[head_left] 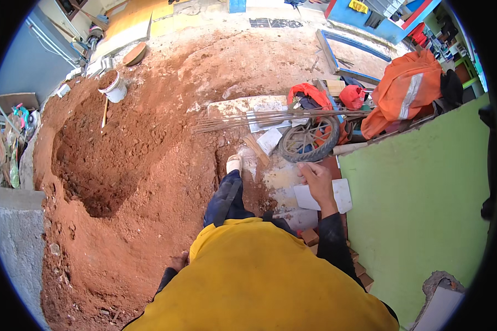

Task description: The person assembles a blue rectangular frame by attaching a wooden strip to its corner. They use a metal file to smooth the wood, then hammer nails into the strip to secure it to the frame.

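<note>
My right hand (316,181) is held out at the right, above a white flat panel (342,196) near the green wall. Its fingers are loosely bent, the thumb stands a little apart, and nothing shows in it. My left hand (179,260) hangs low beside my yellow shirt (259,276), over reddish soil. The shirt hides part of it, so its fingers cannot be made out. One foot in a pale shoe (234,163) is set forward at the edge of the soil.
A dug pit (102,160) lies at the left, with a wooden handle (104,113) and a white bucket (114,88) of soil. Ahead right are thin metal rods (248,121), a wheel (309,139), and an orange jacket (406,91). A green wall (419,204) stands at the right; bricks (309,237) lie beside it.
</note>
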Available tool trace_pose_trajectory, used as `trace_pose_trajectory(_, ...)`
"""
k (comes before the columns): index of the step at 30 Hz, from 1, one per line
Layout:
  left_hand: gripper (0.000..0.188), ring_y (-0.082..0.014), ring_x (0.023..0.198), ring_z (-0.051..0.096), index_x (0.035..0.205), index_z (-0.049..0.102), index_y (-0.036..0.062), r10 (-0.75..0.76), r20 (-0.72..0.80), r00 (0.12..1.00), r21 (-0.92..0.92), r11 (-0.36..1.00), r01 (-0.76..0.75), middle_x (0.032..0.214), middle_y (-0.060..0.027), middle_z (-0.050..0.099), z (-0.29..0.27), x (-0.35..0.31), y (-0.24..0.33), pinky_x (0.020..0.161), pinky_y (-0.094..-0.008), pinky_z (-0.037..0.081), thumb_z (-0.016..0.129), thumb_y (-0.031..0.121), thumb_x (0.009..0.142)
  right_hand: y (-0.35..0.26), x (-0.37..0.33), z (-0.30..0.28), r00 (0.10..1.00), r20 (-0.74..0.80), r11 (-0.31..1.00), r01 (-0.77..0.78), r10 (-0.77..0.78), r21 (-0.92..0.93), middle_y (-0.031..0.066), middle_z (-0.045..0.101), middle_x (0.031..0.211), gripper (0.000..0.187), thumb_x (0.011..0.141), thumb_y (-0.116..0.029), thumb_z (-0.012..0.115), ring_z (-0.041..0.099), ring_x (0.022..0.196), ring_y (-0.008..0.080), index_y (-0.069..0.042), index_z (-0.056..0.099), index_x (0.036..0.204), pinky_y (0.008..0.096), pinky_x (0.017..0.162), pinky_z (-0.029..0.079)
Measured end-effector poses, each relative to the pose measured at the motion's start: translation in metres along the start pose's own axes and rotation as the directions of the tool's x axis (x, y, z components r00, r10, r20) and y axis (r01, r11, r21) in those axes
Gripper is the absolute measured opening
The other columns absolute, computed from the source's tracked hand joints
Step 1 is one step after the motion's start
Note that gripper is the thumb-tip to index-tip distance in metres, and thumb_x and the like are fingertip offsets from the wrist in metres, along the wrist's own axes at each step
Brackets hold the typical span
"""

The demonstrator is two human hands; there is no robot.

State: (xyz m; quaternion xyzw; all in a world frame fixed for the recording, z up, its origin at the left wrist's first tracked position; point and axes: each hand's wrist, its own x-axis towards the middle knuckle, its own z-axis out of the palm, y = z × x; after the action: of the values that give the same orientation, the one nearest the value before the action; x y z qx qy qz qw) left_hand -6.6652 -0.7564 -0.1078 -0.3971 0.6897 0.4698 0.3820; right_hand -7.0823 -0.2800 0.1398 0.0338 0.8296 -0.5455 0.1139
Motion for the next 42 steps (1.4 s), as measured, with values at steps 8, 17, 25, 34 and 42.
trace_pose_trajectory(8,0.067,-0.0225,0.048,0.054,0.074,0.068,0.0050,0.191,-0.258,0.947,-0.003,0.980,-0.199,0.056,-0.0095,0.057,-0.150,0.239,0.382,0.051,-0.0412,0.045,0.049,0.059,0.109,0.033,0.234,0.010,0.951,-0.239,0.973,-0.161,0.197,0.163,0.0018,0.075,0.085,0.040,0.105,-0.036,0.070,0.065,0.069,0.0095,0.002,0.080,0.114,0.0264,0.066,0.055)
trace_pose_trajectory(17,0.046,-0.0028,0.047,0.035,0.089,0.063,0.0090,0.547,-0.493,0.677,-0.272,0.642,-0.717,0.056,0.0073,0.040,-0.262,0.186,0.812,0.044,-0.0241,0.024,0.053,0.045,0.116,0.020,0.440,0.000,0.913,-0.269,0.946,-0.261,0.307,0.191,0.0017,0.068,0.073,0.041,0.104,-0.036,0.069,0.060,0.063,0.0096,0.002,0.075,0.091,0.0290,0.060,0.047)
trace_pose_trajectory(25,0.038,-0.0022,0.049,0.032,0.098,0.067,0.0066,0.736,-0.350,0.580,-0.062,0.600,-0.798,0.060,0.0080,0.042,-0.272,0.349,1.088,0.047,-0.0242,0.024,0.056,0.039,0.115,0.032,0.728,0.010,0.924,-0.215,0.949,-0.308,0.317,0.074,0.0157,0.078,0.083,0.045,0.099,-0.044,0.067,0.075,0.080,0.0290,-0.001,0.080,0.099,0.0428,0.076,0.055)
trace_pose_trajectory(34,0.059,-0.0142,0.052,0.049,0.069,0.063,0.0056,0.384,-0.277,0.881,0.246,0.914,-0.322,0.059,-0.0019,0.056,-0.311,0.574,1.163,0.051,-0.0339,0.037,0.059,0.047,0.111,0.066,0.781,-0.114,0.542,-0.560,0.732,-0.657,0.626,0.182,0.0094,0.077,0.080,0.045,0.100,-0.040,0.068,0.072,0.068,0.0186,0.002,0.080,0.092,0.0371,0.070,0.056)
trace_pose_trajectory(42,0.064,-0.0145,0.052,0.048,0.065,0.055,0.0087,0.299,-0.023,0.954,0.449,0.856,-0.258,0.058,-0.0007,0.051,-0.277,0.731,1.360,0.052,-0.0343,0.037,0.057,0.055,0.110,0.184,0.926,-0.138,0.132,-0.546,0.562,-0.231,0.827,0.794,0.0019,0.070,0.074,0.030,0.099,-0.032,0.070,0.064,0.059,0.0130,-0.005,0.076,0.090,0.0313,0.052,0.052)
